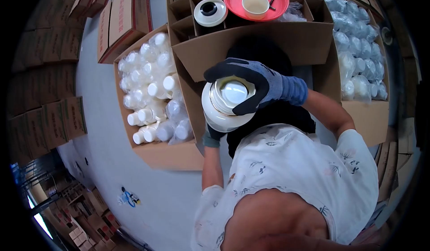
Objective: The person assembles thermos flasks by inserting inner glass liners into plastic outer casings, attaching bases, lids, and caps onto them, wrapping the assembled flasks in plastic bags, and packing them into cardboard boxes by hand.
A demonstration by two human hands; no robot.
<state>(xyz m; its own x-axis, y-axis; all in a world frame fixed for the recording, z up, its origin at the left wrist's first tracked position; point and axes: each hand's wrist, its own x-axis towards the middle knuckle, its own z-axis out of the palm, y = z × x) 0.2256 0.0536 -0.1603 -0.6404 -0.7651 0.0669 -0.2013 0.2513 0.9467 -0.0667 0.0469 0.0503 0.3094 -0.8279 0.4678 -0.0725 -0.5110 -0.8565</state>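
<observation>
A glossy white jar with thin gold lines is held upright in front of my body, its round mouth facing the camera. A white round piece shows inside the mouth. My right hand, in a blue-grey glove with black coating, is closed over the neck, its fingers curving across the top and the thumb at the near rim. Below the jar, my left hand, also gloved, grips it from beneath; most of its fingers are hidden.
A divided carton stands ahead, with a red plate, a cream cup and another white jar on it. Cartons of plastic-wrapped white bottles and clear-wrapped bottles flank me. A closed carton is at left.
</observation>
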